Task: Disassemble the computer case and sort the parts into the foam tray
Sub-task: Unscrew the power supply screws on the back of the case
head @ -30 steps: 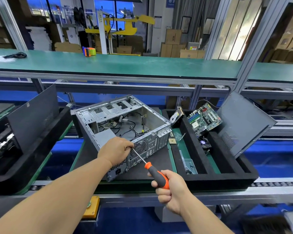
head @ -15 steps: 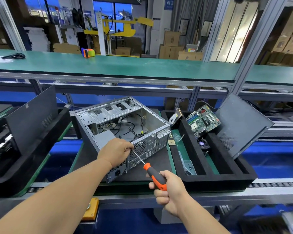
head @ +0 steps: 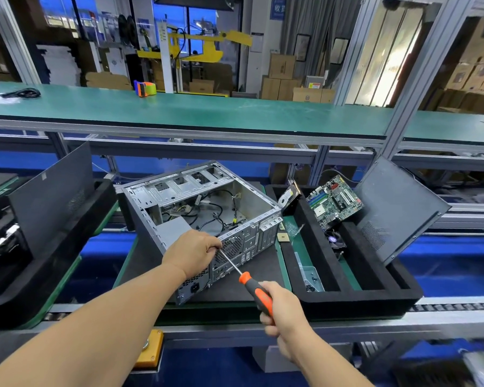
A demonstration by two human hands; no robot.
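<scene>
The computer case (head: 199, 216) is a grey metal tower with its side panel off, lying open side up on a dark mat, its rear panel with fan grille turned toward the viewer and cables loose inside. Just right of the case sits the black foam tray (head: 358, 300). In the tray's far end a green motherboard (head: 334, 201) leans tilted, a hard drive (head: 289, 197) beside it; a dark side panel (head: 397, 208) stands slanted on the side farthest from the case.

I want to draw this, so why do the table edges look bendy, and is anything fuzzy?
Head view: the wide-angle lens bows the long green shelf and the grey posts near the edges. The computer case and screwdriver in the middle look sharp; the bottom right corner is smeared and blurry. Bright light washes out the curtain at upper right.
</scene>
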